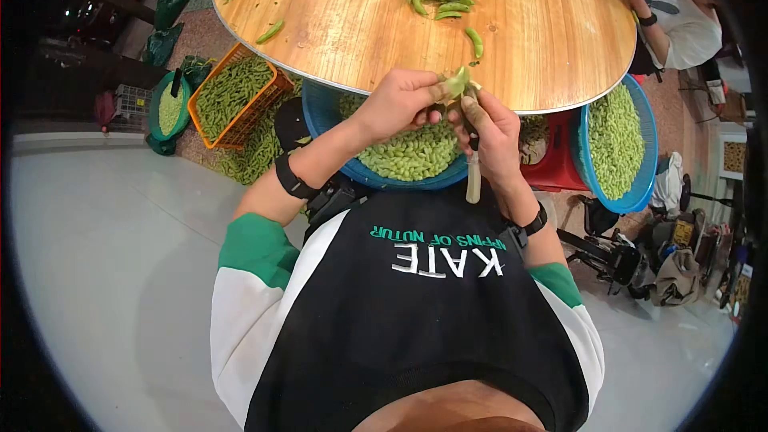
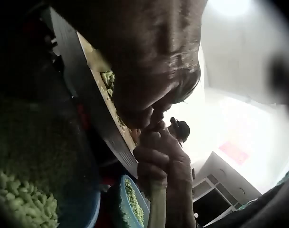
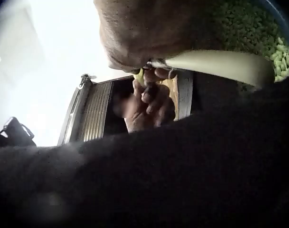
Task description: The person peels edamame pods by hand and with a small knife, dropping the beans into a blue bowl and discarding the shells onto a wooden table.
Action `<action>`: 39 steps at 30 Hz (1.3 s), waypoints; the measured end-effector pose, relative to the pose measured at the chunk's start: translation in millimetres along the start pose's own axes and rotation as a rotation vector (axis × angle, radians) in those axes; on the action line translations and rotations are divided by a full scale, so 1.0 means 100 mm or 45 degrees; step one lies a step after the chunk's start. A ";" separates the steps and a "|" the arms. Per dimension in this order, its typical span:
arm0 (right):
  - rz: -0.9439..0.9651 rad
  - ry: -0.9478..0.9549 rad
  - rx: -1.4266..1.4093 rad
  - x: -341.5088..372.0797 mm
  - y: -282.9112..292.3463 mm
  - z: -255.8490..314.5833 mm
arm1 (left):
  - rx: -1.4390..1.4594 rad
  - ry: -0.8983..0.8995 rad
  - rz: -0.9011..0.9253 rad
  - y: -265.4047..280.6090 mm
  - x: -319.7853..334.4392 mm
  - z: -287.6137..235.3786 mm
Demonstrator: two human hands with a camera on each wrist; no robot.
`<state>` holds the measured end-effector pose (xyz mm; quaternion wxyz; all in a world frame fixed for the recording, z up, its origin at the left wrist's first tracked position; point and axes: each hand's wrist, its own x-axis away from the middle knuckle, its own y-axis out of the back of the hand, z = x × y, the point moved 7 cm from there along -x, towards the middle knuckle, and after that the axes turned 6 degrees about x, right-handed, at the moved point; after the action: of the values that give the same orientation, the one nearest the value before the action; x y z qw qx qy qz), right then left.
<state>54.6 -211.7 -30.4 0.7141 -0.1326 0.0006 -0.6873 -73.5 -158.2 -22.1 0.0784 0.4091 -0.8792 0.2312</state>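
Right hand (image 1: 496, 130) is gripping a pale-handled tool (image 1: 474, 182), left hand (image 1: 404, 100) is pinching a green pod (image 1: 458, 82), both hovering by the far side of the blue basin (image 1: 314, 108). They're crowding the tool, so I'm guessing one slip's risking a nick.

Head view: from above shirt (image 1: 384, 328), facing forward and down, widest, set farthest back; spans left hand (image 1: 406, 104), right hand (image 1: 494, 130), table (image 1: 344, 16). Left wrist view: very close to left hand, tipped sideways, facing right hand. Right wrist view: close to right hand, facing left hand. All share handle (image 1: 474, 180); head, left wrist share blue tub (image 1: 649, 148) at person's right.
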 end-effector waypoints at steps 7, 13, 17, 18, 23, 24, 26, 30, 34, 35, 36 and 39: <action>-0.341 0.748 1.079 0.02 -0.02 0.37 | -0.881 -0.504 -0.159 -0.16 0.14 -0.15; -0.210 0.908 1.263 0.05 -0.12 0.42 | -0.999 -0.764 -0.157 -0.25 0.25 -0.15; -0.195 0.861 1.206 0.04 -0.07 0.33 | -0.945 -0.685 -0.114 -0.25 0.27 -0.16; -0.189 0.851 1.206 0.04 -0.07 0.31 | -0.887 -0.576 -0.116 -0.22 0.25 -0.12; -0.240 0.837 1.313 0.02 -0.08 0.22 | -0.637 -0.456 -0.144 -0.16 0.20 0.16; -0.179 0.851 1.313 0.06 -0.12 0.24 | -0.470 -0.289 -0.147 -0.13 0.20 0.25; -0.114 0.871 1.314 0.10 -0.18 0.25 | -0.329 -0.225 -0.159 -0.06 0.18 0.38; 0.022 0.922 1.316 0.16 -0.31 0.17 | -0.404 -0.176 -0.187 0.01 0.11 0.57; 0.039 0.914 1.369 0.19 -0.30 0.16 | -0.587 -0.323 -0.231 0.01 0.12 0.56; 0.020 0.867 1.394 0.18 -0.25 0.14 | -0.808 -0.429 -0.219 0.01 0.12 0.53; 0.018 0.870 1.396 0.18 -0.21 0.13 | -1.028 -0.539 -0.208 0.00 0.13 0.50; -0.090 0.762 1.264 0.18 -0.04 0.08 | -0.908 -0.842 -0.240 -0.01 0.29 0.37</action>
<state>52.9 -227.4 -18.4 0.6361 0.4182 -0.1245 -0.6364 -90.3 -196.0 -44.4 -0.0493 0.4858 -0.8406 -0.2343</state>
